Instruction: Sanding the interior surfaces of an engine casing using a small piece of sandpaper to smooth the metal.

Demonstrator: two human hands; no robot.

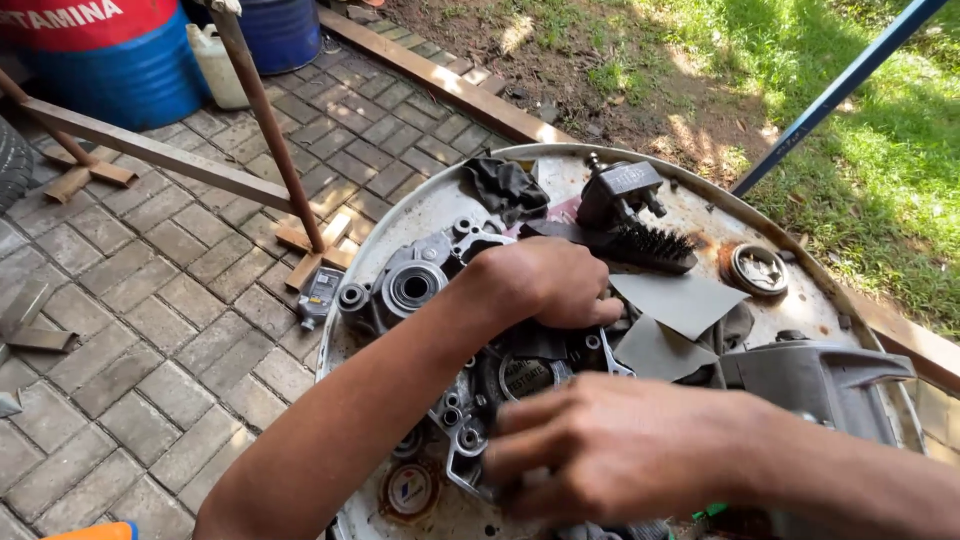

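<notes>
A grey metal engine case (410, 285) with round bearing holes lies in a big round metal tray (400, 215). My left hand (545, 280) is curled into a fist on the case's upper middle, gripping it. Lower down, my right hand (600, 450) lies blurred over the near part of the case, fingers pointing left. What is under its palm is hidden. A black wire brush (650, 245) and grey sandpaper sheets (680, 300) lie just right of my left hand.
A black rag (505, 185), a rusty round lid (757, 268) and a grey moulded cover (820, 380) share the tray. A small box (320, 295) lies on the brick paving by a wooden frame (160, 150). A blue drum (110, 70) stands far left, and there is grass on the right.
</notes>
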